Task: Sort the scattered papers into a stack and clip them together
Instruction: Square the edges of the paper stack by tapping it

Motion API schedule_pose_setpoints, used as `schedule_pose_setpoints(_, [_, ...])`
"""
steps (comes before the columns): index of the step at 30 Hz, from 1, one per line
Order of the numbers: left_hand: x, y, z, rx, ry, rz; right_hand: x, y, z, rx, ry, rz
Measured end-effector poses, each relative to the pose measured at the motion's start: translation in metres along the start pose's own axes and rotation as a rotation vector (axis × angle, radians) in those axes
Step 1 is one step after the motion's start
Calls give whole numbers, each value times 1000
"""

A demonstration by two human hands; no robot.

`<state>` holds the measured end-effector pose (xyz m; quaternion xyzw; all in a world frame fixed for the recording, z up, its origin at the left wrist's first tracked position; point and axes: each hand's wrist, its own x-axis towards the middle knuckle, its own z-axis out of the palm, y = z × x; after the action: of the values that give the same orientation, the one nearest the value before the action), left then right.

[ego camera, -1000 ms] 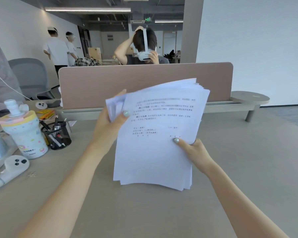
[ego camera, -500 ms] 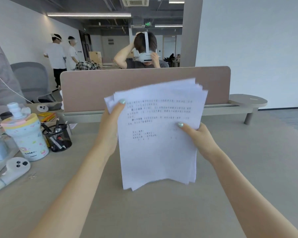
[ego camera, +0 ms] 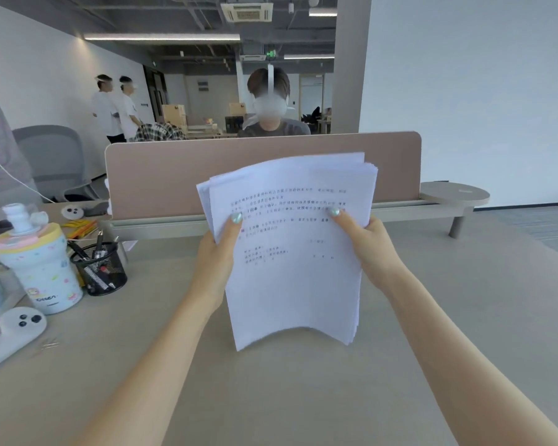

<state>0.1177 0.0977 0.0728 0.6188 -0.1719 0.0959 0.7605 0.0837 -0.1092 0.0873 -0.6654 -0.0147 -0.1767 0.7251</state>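
A stack of white printed papers (ego camera: 293,284) stands upright on its bottom edge on the desk, bowed slightly at the base. My left hand (ego camera: 215,262) grips its left side with the thumb on the front page. My right hand (ego camera: 372,249) grips the right side, thumb also on the front. The top edges of the sheets are uneven, fanned a little at the upper left. A few small paper clips (ego camera: 49,344) lie on the desk at the far left.
A beige desk (ego camera: 303,397) spreads below. At left stand a patterned bottle (ego camera: 42,272), a black mesh pen cup (ego camera: 99,268) and a white controller (ego camera: 13,333). A pink divider (ego camera: 161,175) runs behind the papers; a person sits beyond it.
The stack has turned from tilted to upright and come down so its bottom edge rests on the desk. Both hands shifted to grip its two sides at mid-height.
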Motion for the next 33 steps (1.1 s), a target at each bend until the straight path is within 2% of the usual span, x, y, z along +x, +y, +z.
schedule_pose_setpoints(4, [-7,-20,-6,35,-78,-154,-4,-2,1,-43,103,-37])
schedule_pose_setpoints(7, [-10,-18,-4,16,-120,-162,0,-20,5,-50,198,-111])
schedule_pose_setpoints(10, [-11,-14,-3,1,-153,-145,6,-41,10,-88,265,-95])
schedule_pose_setpoints(15, [-14,-12,-5,-32,-184,-149,14,-51,12,-158,260,-29])
schedule_pose_setpoints(20, [-13,-13,-5,-10,-176,-117,17,-53,4,-125,230,29])
schedule_pose_setpoints(30, [-11,-14,-6,-82,-149,-134,26,-51,0,-98,267,-47])
schedule_pose_setpoints(33, [-10,-14,-5,-90,-160,-164,30,-48,-4,-152,228,-57])
